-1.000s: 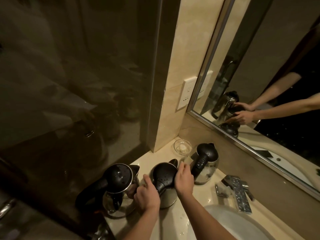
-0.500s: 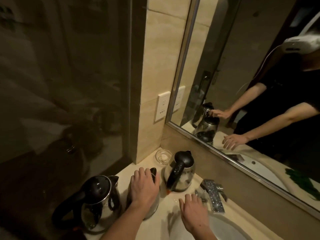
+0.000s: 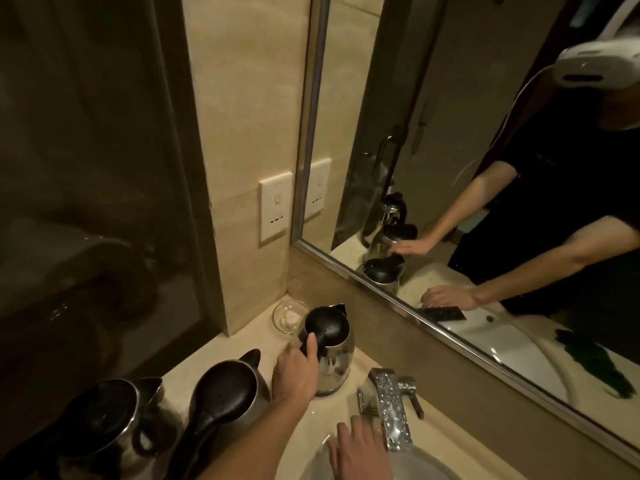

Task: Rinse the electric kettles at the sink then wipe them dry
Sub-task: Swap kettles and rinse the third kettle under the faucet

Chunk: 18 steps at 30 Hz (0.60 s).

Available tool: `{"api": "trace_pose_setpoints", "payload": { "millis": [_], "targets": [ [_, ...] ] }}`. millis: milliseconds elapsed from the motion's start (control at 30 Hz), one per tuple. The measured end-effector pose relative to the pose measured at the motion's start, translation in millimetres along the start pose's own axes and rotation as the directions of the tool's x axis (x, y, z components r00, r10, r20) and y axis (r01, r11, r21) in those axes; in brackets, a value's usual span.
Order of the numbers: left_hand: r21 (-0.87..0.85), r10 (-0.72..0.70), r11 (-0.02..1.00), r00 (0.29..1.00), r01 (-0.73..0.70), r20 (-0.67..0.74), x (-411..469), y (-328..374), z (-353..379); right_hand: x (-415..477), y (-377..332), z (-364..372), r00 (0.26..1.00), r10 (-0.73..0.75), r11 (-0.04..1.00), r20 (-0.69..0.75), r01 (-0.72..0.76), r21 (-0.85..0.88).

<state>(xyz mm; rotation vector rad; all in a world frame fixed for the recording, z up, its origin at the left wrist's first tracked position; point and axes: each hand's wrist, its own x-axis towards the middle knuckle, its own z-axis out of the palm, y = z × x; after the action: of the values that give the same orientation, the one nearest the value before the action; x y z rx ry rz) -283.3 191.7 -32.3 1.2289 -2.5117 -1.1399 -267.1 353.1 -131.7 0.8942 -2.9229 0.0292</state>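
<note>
You are at the opening of the rinse step: none of the three kettles has reached the water, and all stand upright with lids down on the counter (image 3: 214,355), left of the sink (image 3: 422,464). Your left grip (image 3: 294,372) is at the black handle of the far kettle (image 3: 332,351), the one closest to the mirror (image 3: 485,168). Its thumb lies up along the handle, but the fingers pass out of sight behind it, so I cannot tell whether the grip is clenched round the handle or only touching it. The middle kettle (image 3: 228,393) stands just left of that forearm, and the near kettle (image 3: 104,417) sits beside it at the left edge of the view. Your right grip (image 3: 360,448) is released and holds nothing, fingers loosely spread at the sink's rim, just on the near side of the faucet (image 3: 393,410) (whether it rests there or hovers is not clear). The next move, as I judge it, calls for a firm hold on the handle, then a lift clear of the small glass dish (image 3: 289,317) on its far-left side. From there it swings right over the basin. Your free grip is well placed to work the faucet lever, and the lid will likely need opening before water goes in. Mind the spout as it passes the faucet.
</note>
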Motion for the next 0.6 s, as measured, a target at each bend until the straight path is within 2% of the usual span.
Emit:
{"api": "trace_pose_setpoints", "payload": {
  "millis": [167, 267, 467, 533, 600],
  "targets": [
    [-0.168, -0.152, 0.975, 0.987, 0.143, -0.042, 7.5, -1.9, 17.8, -9.0, 7.2, 9.6, 0.990, 0.033, 0.993, 0.133, -0.048, 0.107],
    [-0.304, -0.256, 0.919, 0.966, 0.253, 0.029, 11.0, -7.8, 26.3, -15.5, 17.9, 5.1, 0.977, 0.016, 0.988, 0.211, -0.048, 0.145],
    [-0.509, -0.197, 0.830, 0.974, 0.227, 0.113, -14.4, -5.4, 16.3, -27.6, 37.0, 7.6, 0.956, 0.023, 0.991, 0.293, -0.060, 0.119],
    [-0.518, -0.151, 0.833, 0.981, 0.193, 0.123, -22.3, -3.7, 9.7, -34.4, 41.1, 7.2, 0.948, 0.037, 0.991, 0.315, -0.076, 0.112],
    [-0.512, -0.124, 0.841, 0.984, 0.172, 0.126, -27.5, -4.0, 3.4, -41.5, 46.2, 8.7, 0.960, 0.070, 0.989, 0.271, -0.103, 0.110]
  ]
}}
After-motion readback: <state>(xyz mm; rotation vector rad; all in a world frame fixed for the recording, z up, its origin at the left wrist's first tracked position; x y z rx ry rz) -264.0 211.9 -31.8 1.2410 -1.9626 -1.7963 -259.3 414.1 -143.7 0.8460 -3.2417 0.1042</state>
